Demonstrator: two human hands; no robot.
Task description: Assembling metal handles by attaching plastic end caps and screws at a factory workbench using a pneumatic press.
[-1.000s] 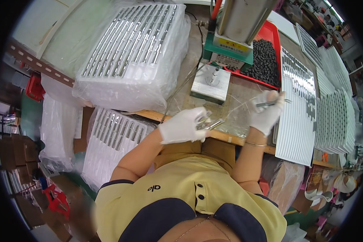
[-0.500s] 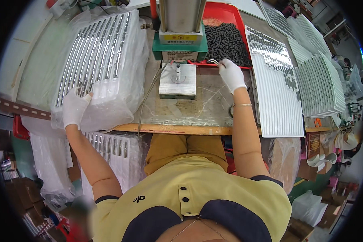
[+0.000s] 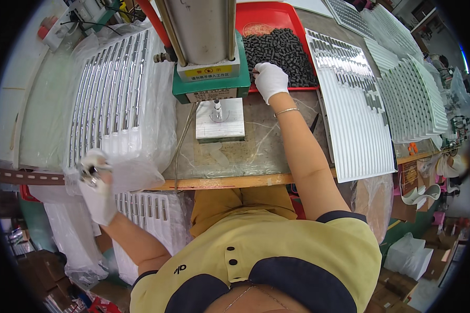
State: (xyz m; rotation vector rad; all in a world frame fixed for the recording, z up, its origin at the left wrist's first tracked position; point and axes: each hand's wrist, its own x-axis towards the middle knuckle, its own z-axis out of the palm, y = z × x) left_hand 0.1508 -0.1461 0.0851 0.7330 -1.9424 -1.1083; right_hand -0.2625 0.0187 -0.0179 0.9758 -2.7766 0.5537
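Note:
My left hand (image 3: 96, 182), in a white glove and smeared by motion, is closed around a few short shiny metal tubes (image 3: 93, 175). It is just in front of a white ribbed tray (image 3: 124, 143) holding rows of similar tubes in plastic wrap. My right hand (image 3: 271, 82), also gloved, is pinched at the near left edge of a pile of small black cylindrical pieces (image 3: 282, 55). A slim metal tool shows at its fingertips, mostly hidden. The pile lies in a red tray (image 3: 301, 21). Under the press, one shiny tube-like piece (image 3: 217, 108) stands upright on a metal block (image 3: 220, 128).
A green-based press (image 3: 211, 83) with a grey cylinder rises at centre. To the right lies a white ribbed tray (image 3: 357, 141), partly filled with shiny pieces. Stacked white trays (image 3: 415, 104) stand beyond it. A wooden table edge (image 3: 230, 182) runs along the front.
My left hand has lifted off the tray with tubes and drawn back toward me. My right hand has moved left with the tool to the black pieces. The whole view has shifted slightly.

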